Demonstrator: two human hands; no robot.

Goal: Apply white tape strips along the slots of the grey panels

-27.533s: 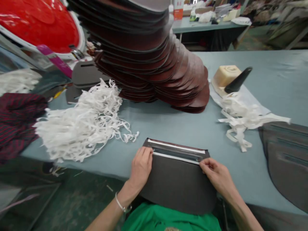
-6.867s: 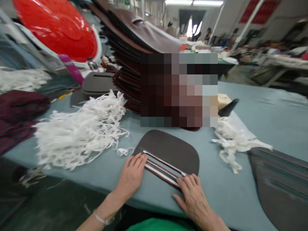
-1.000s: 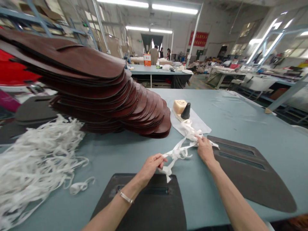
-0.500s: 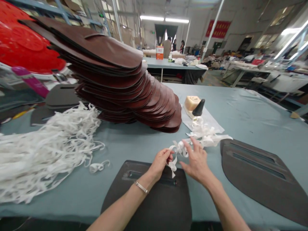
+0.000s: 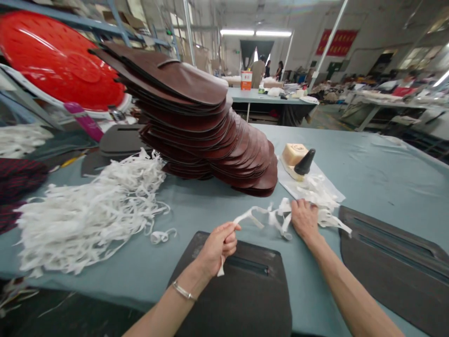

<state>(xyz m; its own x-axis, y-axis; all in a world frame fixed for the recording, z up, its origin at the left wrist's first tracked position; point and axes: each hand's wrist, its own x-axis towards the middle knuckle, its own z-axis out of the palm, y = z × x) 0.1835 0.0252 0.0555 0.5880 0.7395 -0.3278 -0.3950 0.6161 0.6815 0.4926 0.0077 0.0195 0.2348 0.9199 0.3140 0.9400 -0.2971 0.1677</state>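
Note:
My left hand (image 5: 218, 245) is closed in a pinch on a white paper strip (image 5: 249, 216) and holds it just above a dark leather panel with a zip slot (image 5: 242, 292). My right hand (image 5: 304, 219) rests on the tangle of white strips (image 5: 317, 201) at the other end of that strip, fingers curled over it. The panel lies flat at the table's near edge, between my arms.
A tall leaning stack of brown leather panels (image 5: 206, 126) stands behind. A big heap of white strips (image 5: 87, 215) lies at the left. A beige block with a black cone (image 5: 298, 161) sits on paper. More dark panels (image 5: 396, 262) lie at the right. A red basket (image 5: 59, 61) is at the back left.
My hands have moved apart, drawing the strip out between them. My right hand went back to the tangle of strips. The view has shifted a little to the left.

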